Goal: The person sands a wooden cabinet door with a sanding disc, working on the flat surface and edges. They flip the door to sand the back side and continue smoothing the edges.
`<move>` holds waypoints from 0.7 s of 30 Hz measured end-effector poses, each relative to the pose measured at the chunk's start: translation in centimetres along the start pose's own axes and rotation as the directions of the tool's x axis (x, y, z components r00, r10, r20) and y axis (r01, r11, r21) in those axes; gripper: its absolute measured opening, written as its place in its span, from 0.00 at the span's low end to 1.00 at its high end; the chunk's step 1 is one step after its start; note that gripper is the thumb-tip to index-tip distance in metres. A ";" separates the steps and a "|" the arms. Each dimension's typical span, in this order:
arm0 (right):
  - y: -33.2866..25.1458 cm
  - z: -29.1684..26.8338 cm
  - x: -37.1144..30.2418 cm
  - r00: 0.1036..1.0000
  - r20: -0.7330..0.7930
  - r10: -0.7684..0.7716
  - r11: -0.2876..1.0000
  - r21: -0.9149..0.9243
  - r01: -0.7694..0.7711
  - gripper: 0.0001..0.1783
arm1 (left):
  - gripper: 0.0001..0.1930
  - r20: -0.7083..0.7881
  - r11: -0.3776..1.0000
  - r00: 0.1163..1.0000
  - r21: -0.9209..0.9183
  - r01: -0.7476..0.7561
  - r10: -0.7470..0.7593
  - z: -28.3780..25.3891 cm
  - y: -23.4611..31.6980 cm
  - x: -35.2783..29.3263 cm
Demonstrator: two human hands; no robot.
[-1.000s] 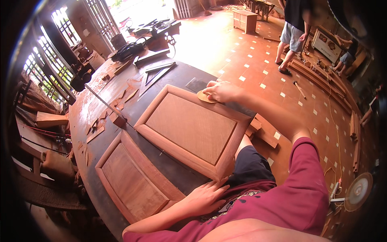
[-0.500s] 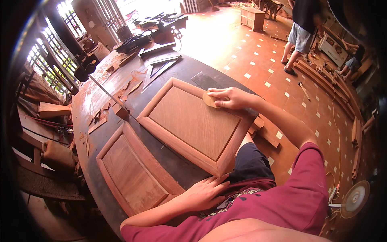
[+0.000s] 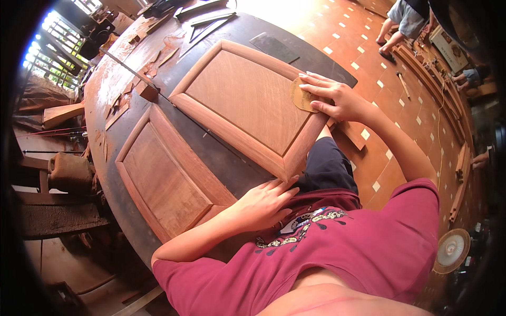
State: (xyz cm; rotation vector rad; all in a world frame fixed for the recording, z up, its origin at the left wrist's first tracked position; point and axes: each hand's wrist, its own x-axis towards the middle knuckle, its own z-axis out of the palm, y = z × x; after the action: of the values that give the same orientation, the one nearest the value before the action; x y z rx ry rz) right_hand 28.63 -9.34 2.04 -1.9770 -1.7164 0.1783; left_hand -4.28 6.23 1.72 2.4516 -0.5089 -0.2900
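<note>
Expect a stiff, fairly heavy wooden panel (image 3: pixel 242 97) on the dark table (image 3: pixel 203 152), best lifted by opposite frame edges, with right hand (image 3: pixel 342 100) half spread, holding a tan disc (image 3: pixel 299 95) against it, and left hand (image 3: pixel 263 203) loosely open by the near corner, grip unclear.

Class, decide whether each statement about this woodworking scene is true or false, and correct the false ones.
1. The right hand holds a round tan disc against a framed wooden panel. True.
2. The left hand is holding a paintbrush. False: it is at the near corner of that panel.
3. A second framed panel lies on the table, to the left of the first. True.
4. The hammer lies on the table. False: it lies on the tiled floor.
5. The person's sleeves are green. False: they are dark red.
</note>
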 end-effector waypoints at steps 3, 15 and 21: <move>-1.1 -0.3 -2.4 0.998 -0.023 0.051 0.998 -0.020 -0.051 0.26 | 0.27 0.000 1.000 1.000 -0.003 0.004 -0.004 -0.2 -0.1 0.2; 1.0 2.2 -4.4 0.998 -0.061 0.034 0.980 -0.193 -0.045 0.25 | 0.30 0.020 0.999 0.999 0.028 -0.029 0.029 -0.7 0.1 1.7; 0.2 2.8 -5.2 0.990 -0.122 0.069 0.978 -0.186 -0.091 0.27 | 0.31 0.019 0.998 0.998 -0.020 -0.051 0.052 -0.3 -0.6 1.4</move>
State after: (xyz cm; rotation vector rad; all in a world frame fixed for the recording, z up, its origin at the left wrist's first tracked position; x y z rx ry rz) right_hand 26.58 -13.54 -1.67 -2.1520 -1.6335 -0.0752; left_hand -2.72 6.23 1.48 2.4152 -0.5741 -0.2963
